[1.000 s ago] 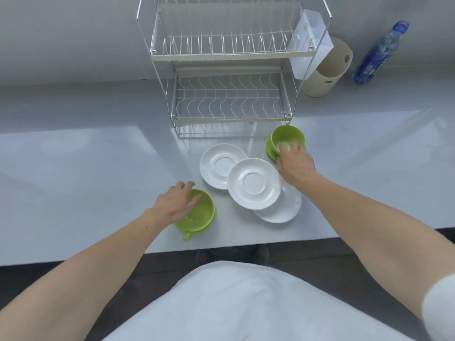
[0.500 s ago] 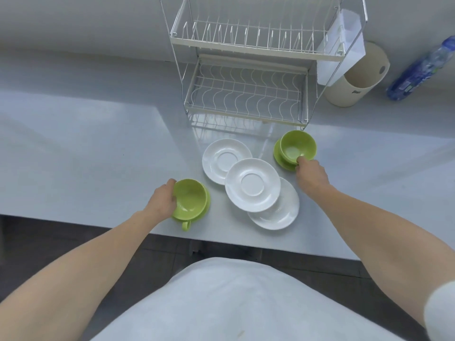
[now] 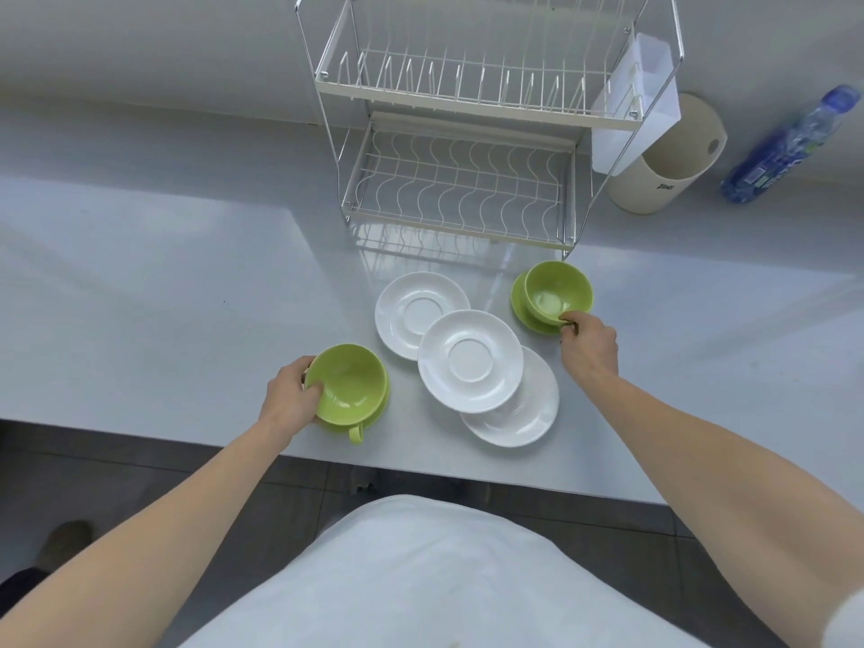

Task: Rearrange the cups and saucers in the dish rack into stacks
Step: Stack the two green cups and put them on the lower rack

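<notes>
A green cup (image 3: 348,383) sits tilted over a green saucer (image 3: 384,394) near the counter's front edge, and my left hand (image 3: 290,397) grips its left rim. A second green cup (image 3: 556,290) rests on a green saucer (image 3: 521,306) in front of the rack's right foot; my right hand (image 3: 588,341) pinches its near rim, at the handle. Between the cups lie three white saucers that overlap: a far one (image 3: 404,304), a middle one (image 3: 470,360) on top, and a near one (image 3: 528,413). The white wire dish rack (image 3: 460,198) stands empty behind them.
A clear cutlery holder (image 3: 638,105) hangs on the rack's right side. A beige canister (image 3: 664,166) and a blue bottle (image 3: 790,145) stand at the back right. The counter's front edge (image 3: 140,437) runs just below the left cup.
My left hand went from lying over the left cup to gripping its rim, and the cup now looks lifted and tilted. My right hand slid from over the right cup to its near rim.
</notes>
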